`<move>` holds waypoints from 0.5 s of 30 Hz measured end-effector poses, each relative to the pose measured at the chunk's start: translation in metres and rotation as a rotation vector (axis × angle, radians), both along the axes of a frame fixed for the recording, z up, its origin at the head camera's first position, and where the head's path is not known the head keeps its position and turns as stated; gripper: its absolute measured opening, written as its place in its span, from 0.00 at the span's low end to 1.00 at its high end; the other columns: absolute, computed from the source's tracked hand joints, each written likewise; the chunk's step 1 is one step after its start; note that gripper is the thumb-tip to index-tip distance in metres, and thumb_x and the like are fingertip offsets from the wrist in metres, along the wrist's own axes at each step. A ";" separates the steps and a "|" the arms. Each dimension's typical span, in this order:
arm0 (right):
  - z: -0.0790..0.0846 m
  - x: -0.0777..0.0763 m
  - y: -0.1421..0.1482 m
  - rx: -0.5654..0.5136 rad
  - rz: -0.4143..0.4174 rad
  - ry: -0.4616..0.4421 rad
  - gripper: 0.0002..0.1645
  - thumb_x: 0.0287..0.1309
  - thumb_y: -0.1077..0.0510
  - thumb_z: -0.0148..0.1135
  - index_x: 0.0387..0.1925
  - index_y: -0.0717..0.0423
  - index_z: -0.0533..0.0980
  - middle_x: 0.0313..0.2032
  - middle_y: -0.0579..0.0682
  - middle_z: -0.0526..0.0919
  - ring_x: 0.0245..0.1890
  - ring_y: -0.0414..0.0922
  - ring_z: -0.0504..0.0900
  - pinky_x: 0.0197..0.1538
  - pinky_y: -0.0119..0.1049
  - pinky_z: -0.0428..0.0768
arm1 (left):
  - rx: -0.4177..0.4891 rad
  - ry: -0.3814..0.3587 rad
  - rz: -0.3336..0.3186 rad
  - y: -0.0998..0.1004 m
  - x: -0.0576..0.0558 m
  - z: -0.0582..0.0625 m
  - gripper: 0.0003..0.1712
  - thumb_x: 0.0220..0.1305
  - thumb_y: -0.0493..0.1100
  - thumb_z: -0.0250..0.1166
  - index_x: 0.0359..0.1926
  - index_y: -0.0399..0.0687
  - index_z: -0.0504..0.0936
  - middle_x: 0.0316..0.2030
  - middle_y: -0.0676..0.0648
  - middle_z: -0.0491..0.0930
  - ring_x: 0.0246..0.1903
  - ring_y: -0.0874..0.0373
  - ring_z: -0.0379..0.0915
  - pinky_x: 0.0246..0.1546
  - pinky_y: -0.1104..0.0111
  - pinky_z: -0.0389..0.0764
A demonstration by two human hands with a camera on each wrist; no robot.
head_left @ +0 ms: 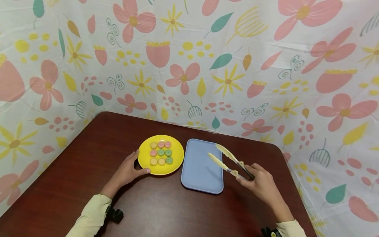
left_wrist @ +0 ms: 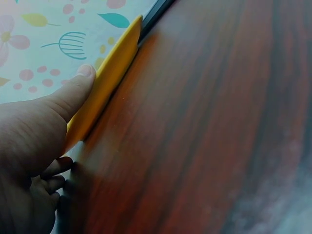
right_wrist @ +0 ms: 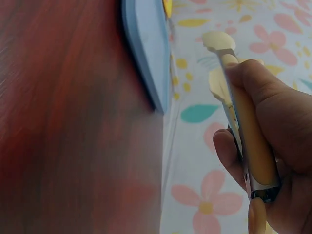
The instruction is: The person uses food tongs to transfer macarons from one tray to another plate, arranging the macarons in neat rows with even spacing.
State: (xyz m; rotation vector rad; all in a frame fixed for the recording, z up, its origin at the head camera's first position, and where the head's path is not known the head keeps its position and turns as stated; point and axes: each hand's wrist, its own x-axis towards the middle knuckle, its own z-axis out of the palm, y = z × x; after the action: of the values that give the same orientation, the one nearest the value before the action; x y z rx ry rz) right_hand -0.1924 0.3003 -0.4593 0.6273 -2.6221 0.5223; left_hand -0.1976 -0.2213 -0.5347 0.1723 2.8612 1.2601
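Observation:
My left hand [head_left: 127,170] holds the yellow plate [head_left: 174,164] at its left and near rim, thumb on the near side and fingers along the left. The plate's edge [left_wrist: 109,78] shows in the left wrist view. On the plate lie several small macarons [head_left: 161,152] in rows of three, pale yellow, pink and green. My right hand [head_left: 264,185] grips a pair of tongs [head_left: 219,162] with cream tips and metal arms. The tongs' arms stand spread with nothing between them, above the right part of the blue tray [head_left: 196,171]. In the right wrist view, thumb and fingers wrap the tongs' handle [right_wrist: 256,141].
The plate and tray stand side by side on a dark brown wooden table [head_left: 165,210]. A flower-printed cloth [head_left: 189,65] hangs behind and along the sides of the table. Dark wrist straps [head_left: 113,214] sit at the sleeves.

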 end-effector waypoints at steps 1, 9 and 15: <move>-0.001 0.001 0.003 -0.003 -0.010 0.014 0.29 0.43 0.54 0.84 0.47 0.65 0.86 0.28 0.44 0.73 0.22 0.31 0.63 0.25 0.31 0.66 | -0.001 0.001 0.000 0.000 0.000 0.000 0.67 0.56 0.67 0.73 0.80 0.35 0.48 0.78 0.29 0.49 0.76 0.30 0.46 0.69 0.36 0.59; -0.008 0.002 0.020 -0.027 -0.118 0.078 0.29 0.42 0.53 0.84 0.44 0.67 0.85 0.29 0.47 0.75 0.23 0.38 0.66 0.27 0.40 0.69 | 0.003 0.009 -0.002 -0.002 0.000 0.000 0.67 0.57 0.67 0.74 0.80 0.34 0.48 0.77 0.28 0.49 0.75 0.29 0.46 0.69 0.35 0.59; -0.014 0.004 0.028 -0.049 -0.221 0.036 0.33 0.44 0.51 0.83 0.47 0.70 0.83 0.29 0.53 0.77 0.23 0.42 0.67 0.27 0.46 0.71 | 0.003 0.016 -0.011 -0.001 0.000 0.000 0.67 0.57 0.67 0.74 0.80 0.35 0.49 0.77 0.28 0.50 0.75 0.29 0.47 0.69 0.35 0.59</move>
State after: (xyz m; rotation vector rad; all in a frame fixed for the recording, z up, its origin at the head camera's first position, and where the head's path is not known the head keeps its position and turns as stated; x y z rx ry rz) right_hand -0.1887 0.3285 -0.4734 0.3227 -2.5933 0.4994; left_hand -0.1979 -0.2221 -0.5351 0.1985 2.8676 1.2675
